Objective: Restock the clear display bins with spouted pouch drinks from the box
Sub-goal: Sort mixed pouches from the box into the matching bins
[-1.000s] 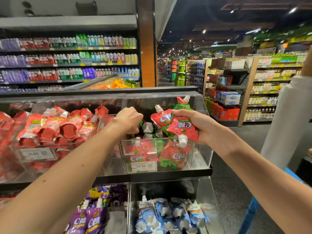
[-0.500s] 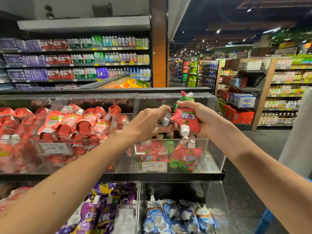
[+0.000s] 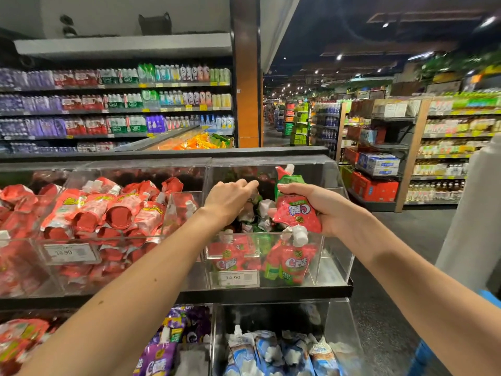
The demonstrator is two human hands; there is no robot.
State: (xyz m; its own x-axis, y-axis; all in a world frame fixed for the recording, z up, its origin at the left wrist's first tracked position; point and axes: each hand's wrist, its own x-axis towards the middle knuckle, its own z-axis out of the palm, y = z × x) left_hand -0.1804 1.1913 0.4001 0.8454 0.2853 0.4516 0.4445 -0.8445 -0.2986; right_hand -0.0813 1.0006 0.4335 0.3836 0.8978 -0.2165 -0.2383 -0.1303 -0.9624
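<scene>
My right hand [image 3: 325, 210] grips red and green spouted pouches [image 3: 294, 210] above the right clear display bin [image 3: 336, 256]; one white cap points down, another up. My left hand [image 3: 230, 199] reaches down into the same bin with its fingers curled among the pouches inside; whether it holds one is hidden. More red and green pouches [image 3: 290, 263] lie at the bin's front behind a 14.90 price tag [image 3: 238, 278]. The box is not in view.
The left bin [image 3: 108, 213] is heaped with red pouches. Lower bins hold purple pouches [image 3: 160, 356] and blue-white pouches [image 3: 271, 351]. A person in white [image 3: 471, 226] stands at the right edge. Drink shelves line the back, and an aisle runs to the right.
My left hand moved right from the bin's divider into the right bin. My right hand lowered slightly with its pouches. The view shifted left.
</scene>
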